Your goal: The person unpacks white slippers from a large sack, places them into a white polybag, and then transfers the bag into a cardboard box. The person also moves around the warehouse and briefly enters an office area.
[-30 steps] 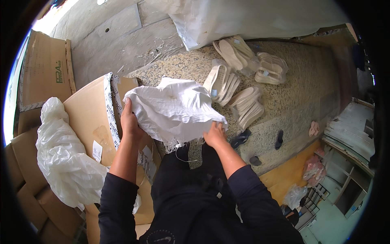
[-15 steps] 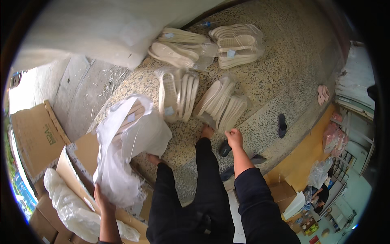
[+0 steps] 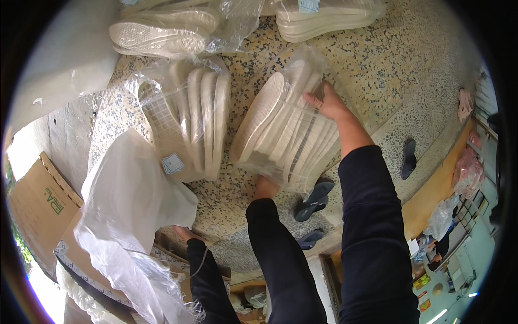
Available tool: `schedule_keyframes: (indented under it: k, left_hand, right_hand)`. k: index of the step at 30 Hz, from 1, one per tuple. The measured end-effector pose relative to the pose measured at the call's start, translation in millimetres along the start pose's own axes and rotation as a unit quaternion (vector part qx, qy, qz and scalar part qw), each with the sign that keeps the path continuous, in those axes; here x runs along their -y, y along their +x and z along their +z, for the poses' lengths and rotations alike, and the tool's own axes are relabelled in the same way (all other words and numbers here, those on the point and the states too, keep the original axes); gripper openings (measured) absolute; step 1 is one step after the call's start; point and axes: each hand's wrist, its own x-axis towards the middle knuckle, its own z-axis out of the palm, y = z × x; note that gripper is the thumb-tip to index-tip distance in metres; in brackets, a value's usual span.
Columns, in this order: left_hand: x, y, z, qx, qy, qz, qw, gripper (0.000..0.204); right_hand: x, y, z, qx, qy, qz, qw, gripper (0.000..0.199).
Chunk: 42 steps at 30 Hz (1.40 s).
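Observation:
My right hand [image 3: 330, 103] reaches over the clear plastic bag of cream shoe soles [image 3: 280, 121] on the speckled floor, just ahead of my feet. Its thumb lies on top and its other fingers, partly hidden, curl at the far right side of this pack, so the hand is closed on it. Left of it lies a second bag of soles [image 3: 186, 121], with a small label near its bottom. A big white plastic sack [image 3: 129, 189] hangs at the left, in front of cardboard. My left hand is out of sight.
Two more packs of soles, one at the far left [image 3: 162, 35] and one at the far middle [image 3: 329, 16], lie beyond. A cardboard box [image 3: 46, 194] stands at left. Dark slippers [image 3: 314, 201] lie right of my feet; another dark slipper [image 3: 408, 159] lies farther right.
I have come closer to the packs. My right hand has moved forward onto the right-hand bag's far side. My left hand, earlier by the white sack, has left the view.

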Motion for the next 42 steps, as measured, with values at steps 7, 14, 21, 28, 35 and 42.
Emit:
schedule_keyframes:
  k: [7, 14, 21, 28, 35, 42]
  left_hand:
    - [95, 4, -2, 0.084, 0.19, 0.045, 0.977, 0.042]
    - [77, -4, 27, 0.047, 0.019, -0.078, 0.996, 0.044]
    - [18, -23, 49, 0.03, 0.122, 0.004, 0.992, 0.048]
    - [5, -34, 18, 0.113, -0.081, 0.118, 0.983, 0.041]
    - [-46, -19, -39, 0.118, -0.243, 0.339, 0.901, 0.039]
    - [-141, -13, -130, 0.296, -0.581, 0.219, 0.726, 0.046]
  right_hand:
    - [-10, -32, 13, 0.047, 0.168, 0.089, 0.981, 0.12]
    - [13, -48, 28, 0.087, 0.181, -0.012, 0.98, 0.103]
    - [59, -117, 33, 0.117, 0.152, -0.017, 0.981, 0.082]
    - [99, -302, 65, -0.02, 0.072, -0.166, 0.983, 0.034]
    - [179, -464, 51, -0.091, 0.09, -0.215, 0.968, 0.02]
    - [335, -672, -10, -0.049, 0.154, -0.266, 0.95, 0.016]
